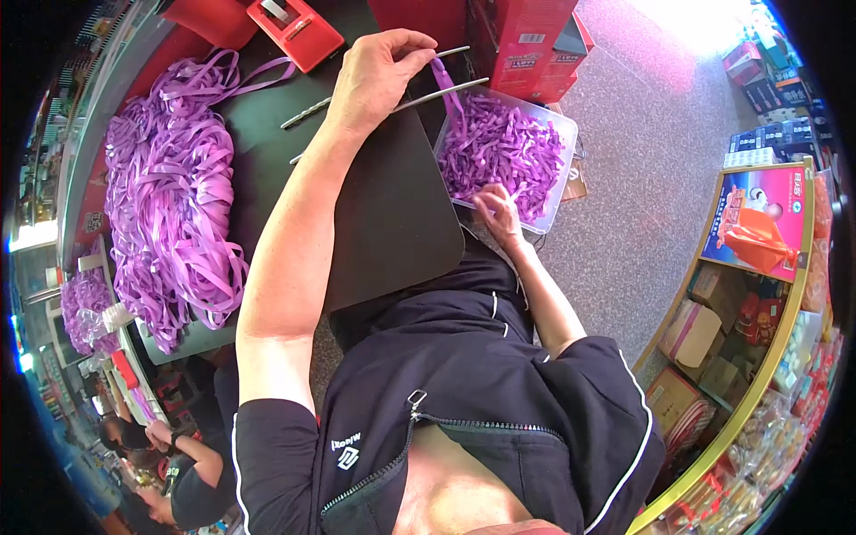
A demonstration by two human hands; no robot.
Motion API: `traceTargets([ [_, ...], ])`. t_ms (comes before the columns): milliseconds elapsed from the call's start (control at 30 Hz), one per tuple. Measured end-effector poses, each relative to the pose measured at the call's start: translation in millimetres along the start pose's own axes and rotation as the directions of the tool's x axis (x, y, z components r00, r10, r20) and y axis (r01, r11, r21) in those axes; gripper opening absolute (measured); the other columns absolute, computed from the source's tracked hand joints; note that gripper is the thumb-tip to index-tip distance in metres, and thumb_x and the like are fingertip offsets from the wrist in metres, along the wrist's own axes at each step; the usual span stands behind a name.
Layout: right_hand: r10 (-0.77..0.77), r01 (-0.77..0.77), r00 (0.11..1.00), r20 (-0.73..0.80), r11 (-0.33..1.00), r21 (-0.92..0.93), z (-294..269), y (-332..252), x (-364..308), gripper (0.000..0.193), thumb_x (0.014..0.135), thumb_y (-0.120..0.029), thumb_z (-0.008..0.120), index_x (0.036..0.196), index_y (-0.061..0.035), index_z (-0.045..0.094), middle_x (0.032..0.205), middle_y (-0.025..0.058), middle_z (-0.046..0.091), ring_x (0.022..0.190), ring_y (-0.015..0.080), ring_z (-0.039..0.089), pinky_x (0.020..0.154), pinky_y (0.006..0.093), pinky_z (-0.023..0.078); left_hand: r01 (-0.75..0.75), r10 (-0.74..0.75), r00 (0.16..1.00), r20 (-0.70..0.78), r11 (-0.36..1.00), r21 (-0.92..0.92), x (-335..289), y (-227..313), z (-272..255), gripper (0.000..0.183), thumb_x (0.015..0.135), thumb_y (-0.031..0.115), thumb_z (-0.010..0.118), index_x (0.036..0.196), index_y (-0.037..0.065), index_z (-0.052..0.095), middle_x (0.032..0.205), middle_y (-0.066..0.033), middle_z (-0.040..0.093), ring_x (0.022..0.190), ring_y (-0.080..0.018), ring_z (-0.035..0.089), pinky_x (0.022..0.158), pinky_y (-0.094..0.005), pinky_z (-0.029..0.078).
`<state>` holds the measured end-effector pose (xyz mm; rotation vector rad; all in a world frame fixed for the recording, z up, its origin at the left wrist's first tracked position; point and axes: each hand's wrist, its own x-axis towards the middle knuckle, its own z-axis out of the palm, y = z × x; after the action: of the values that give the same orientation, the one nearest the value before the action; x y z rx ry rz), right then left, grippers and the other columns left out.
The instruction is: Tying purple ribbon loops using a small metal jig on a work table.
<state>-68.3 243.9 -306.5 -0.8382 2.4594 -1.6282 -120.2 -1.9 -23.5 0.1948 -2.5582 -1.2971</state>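
Observation:
My left hand (373, 80) is over the dark table, thumb and fingers pinched together on a purple ribbon (442, 82) that hangs down to the tub. Two thin metal rods (439, 95) run slantwise past this hand, and the fingertips are close to the farther one. At the near edge of a clear plastic tub (568, 152), my right hand (500, 217) has its fingers curled; whether anything is between them cannot be made out. Many short purple ribbon pieces (504, 147) fill the tub, which sits just right of the table corner.
A big heap of long purple ribbon (174, 196) lies on the left of the dark table (374, 223). Behind are a red device (296, 34) and red boxes (532, 53). Goods shelves (713, 330) stand at right. Another person (192, 473) sits at lower left.

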Motion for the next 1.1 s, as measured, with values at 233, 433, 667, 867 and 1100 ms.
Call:
traceTargets([
  [233, 0.089, -0.002, 0.948, -0.306, 0.962, 0.273, -40.5, -67.7, 98.1, 0.019, 0.095, -0.015, 0.056, 0.103, -0.0028, 0.068, 0.093, 0.0084, 0.067, 0.086, 0.014, 0.062, 0.077, 0.026, 0.047, -0.003, 0.003, 1.0, -0.018, 1.0, 0.006, -2.2, 4.6, 0.5, 0.021, 0.088, 0.017, 0.067, 0.104, 0.005, 0.07, 0.087, -0.0008, 0.07, 0.082, -0.0053, 0.061, 0.078, -0.0216, 0.046],
  [433, -0.007, -0.033, 0.993, 0.12, 0.945, 0.327, -51.1, -99.3, 167.1, 0.029, 0.094, -0.022, 0.059, 0.115, -0.0031, 0.065, 0.105, 0.0082, 0.068, 0.096, 0.0133, 0.06, 0.089, 0.0264, 0.046, 0.003, -0.004, 1.0, -0.017, 1.0, -0.023, -2.2, 3.1, 0.7, 0.021, 0.088, 0.017, 0.067, 0.104, 0.005, 0.07, 0.087, -0.0009, 0.07, 0.082, -0.0057, 0.061, 0.078, -0.0221, 0.046],
  [667, -0.076, -0.119, 0.927, 0.366, 0.868, 0.481, -52.7, -117.9, 187.0, 0.034, 0.091, -0.023, 0.064, 0.116, -0.0007, 0.065, 0.1, 0.0033, 0.068, 0.094, 0.0076, 0.058, 0.086, 0.0239, 0.045, -0.015, 0.015, 1.0, -0.016, 1.0, -0.028, -1.2, 1.1, -0.7, 0.022, 0.087, 0.018, 0.067, 0.104, 0.005, 0.07, 0.087, -0.0024, 0.07, 0.081, -0.0064, 0.062, 0.077, -0.0225, 0.046],
  [867, 0.01, -0.099, 0.956, 0.294, 0.952, 0.29, -44.7, -91.1, 168.9, 0.026, 0.089, -0.021, 0.065, 0.105, -0.0007, 0.07, 0.094, 0.0081, 0.071, 0.088, 0.0131, 0.065, 0.081, 0.0275, 0.05, -0.014, 0.014, 1.0, -0.009, 1.0, -0.007, -3.2, 4.7, -0.9, 0.022, 0.087, 0.019, 0.067, 0.105, 0.006, 0.07, 0.087, -0.0028, 0.071, 0.082, -0.0066, 0.062, 0.078, -0.0229, 0.046],
  [1100, 0.203, -0.264, 0.945, 0.258, 0.936, 0.233, -10.6, 19.2, 105.6, 0.024, 0.088, -0.019, 0.067, 0.102, 0.0001, 0.07, 0.089, 0.0018, 0.069, 0.082, 0.0087, 0.059, 0.077, 0.0253, 0.047, -0.039, 0.039, 0.999, -0.014, 0.999, -0.013, -1.3, 0.0, 1.2, 0.022, 0.088, 0.019, 0.066, 0.105, 0.005, 0.07, 0.087, -0.0013, 0.071, 0.082, -0.0059, 0.061, 0.078, -0.0229, 0.046],
])
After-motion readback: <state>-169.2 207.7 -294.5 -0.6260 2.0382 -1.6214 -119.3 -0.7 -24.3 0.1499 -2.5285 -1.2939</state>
